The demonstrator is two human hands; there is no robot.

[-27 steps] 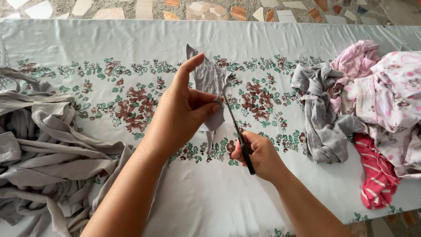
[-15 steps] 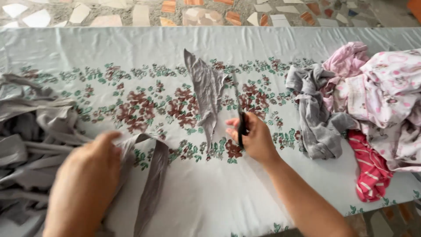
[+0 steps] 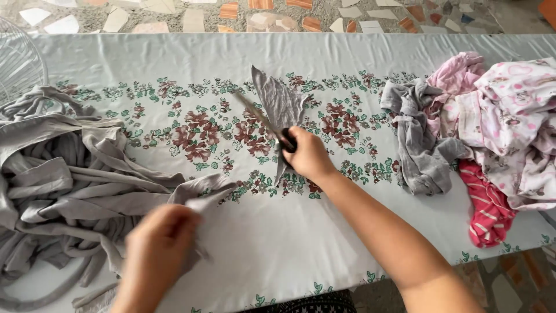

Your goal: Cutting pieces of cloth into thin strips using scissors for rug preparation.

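My right hand grips a pair of scissors by the black handles, blades pointing up-left over a small grey cloth scrap that lies on the floral table cover. My left hand, blurred, is closed on the end of a long grey fabric strip at the lower left. That strip leads into a big pile of grey strips on the left side of the table.
A heap of clothes sits at the right: a grey garment, pink patterned pieces and a red striped one. A white wire fan guard shows at the far left. Mosaic floor lies beyond the table.
My left hand let go of the small grey scrap, swung down-left and took hold of a long grey strip. My right hand moved up over the scrap, swinging the scissors to point up-left.
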